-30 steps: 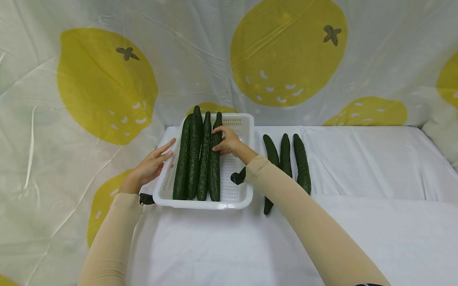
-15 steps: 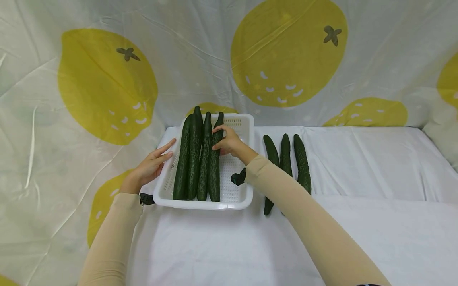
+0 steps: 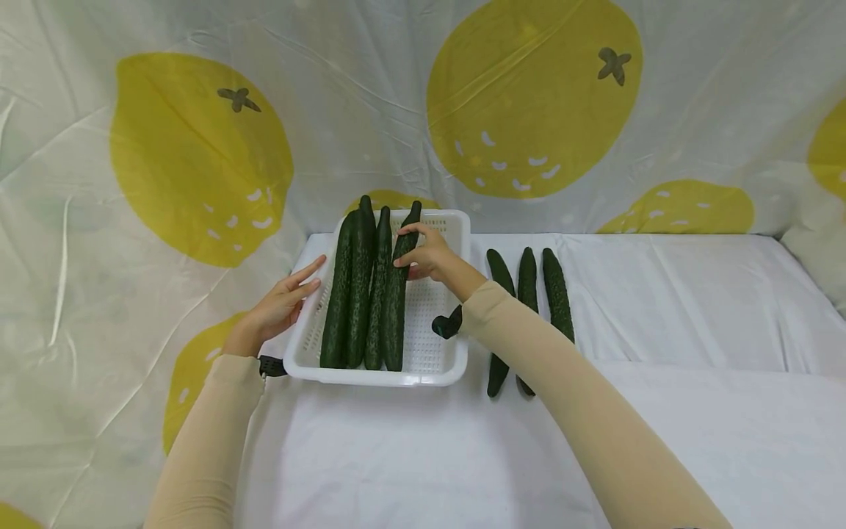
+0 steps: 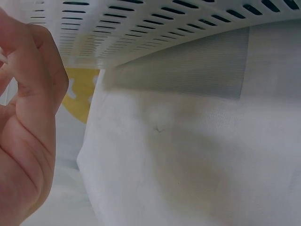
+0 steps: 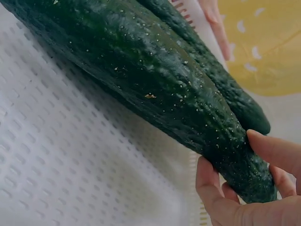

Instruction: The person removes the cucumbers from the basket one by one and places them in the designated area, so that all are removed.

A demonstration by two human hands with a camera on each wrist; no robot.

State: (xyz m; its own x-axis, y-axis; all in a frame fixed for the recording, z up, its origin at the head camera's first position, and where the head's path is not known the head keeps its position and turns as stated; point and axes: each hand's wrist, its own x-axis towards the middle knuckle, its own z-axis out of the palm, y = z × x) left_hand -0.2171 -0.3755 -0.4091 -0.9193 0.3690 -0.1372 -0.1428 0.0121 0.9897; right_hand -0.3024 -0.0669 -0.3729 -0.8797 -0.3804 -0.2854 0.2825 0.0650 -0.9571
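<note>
In the head view, a white plastic basket (image 3: 370, 378) with perforated walls holds several dark green cucumbers lying side by side. My right hand (image 3: 432, 253) pinches the rightmost cucumber (image 3: 394, 316) near its far end, thumb on one side and fingers on the other. The right wrist view shows the fingers around the narrow tip of this cucumber (image 5: 141, 80), whose far end is raised off the basket floor. At the basket's left wall is my left hand (image 3: 280, 305), fingers extended along the rim. The left wrist view shows this hand (image 4: 28, 117) beside the slotted wall (image 4: 141, 23).
Three more cucumbers lie on the white cloth right of the basket: a left one (image 3: 500, 270), a middle one (image 3: 527, 275) and a right one (image 3: 558, 294). My right forearm partly covers them. Behind stands a curtain (image 3: 357, 110) printed with yellow lemons.
The held cucumber's far end has swung slightly right and risen, with my right hand moving along with it. My left hand and the basket stay in place.
</note>
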